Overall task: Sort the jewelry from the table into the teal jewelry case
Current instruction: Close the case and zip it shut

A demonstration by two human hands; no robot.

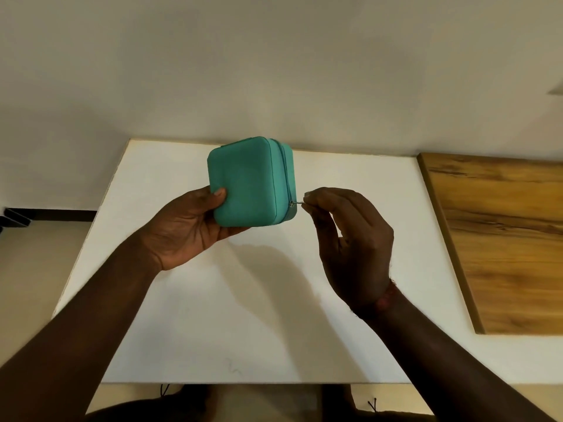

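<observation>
Teal and soft-looking, the jewelry case [249,181] is held up in the middle of the frame, off the tabletop. It is zipped shut, with its broad face toward the camera and the zipper seam running down its right edge. The zipper pull [297,203] sits at the lower right corner of the case. The left hand [189,229] cradles the case from the lower left, thumb pressed on the front face and fingers curled behind it. The right hand [350,239] pinches the thin metal pull between thumb and forefinger, the other fingers loosely bent. The step in hand looks like unzipping. To do it well, the left hand should grip firmly so the case does not twist. The pull should travel along the seam, not away from it, and slow round the corners. Below lies the white table [243,324], where no jewelry shows. A wooden board [502,239] lies at the right of the frame.
</observation>
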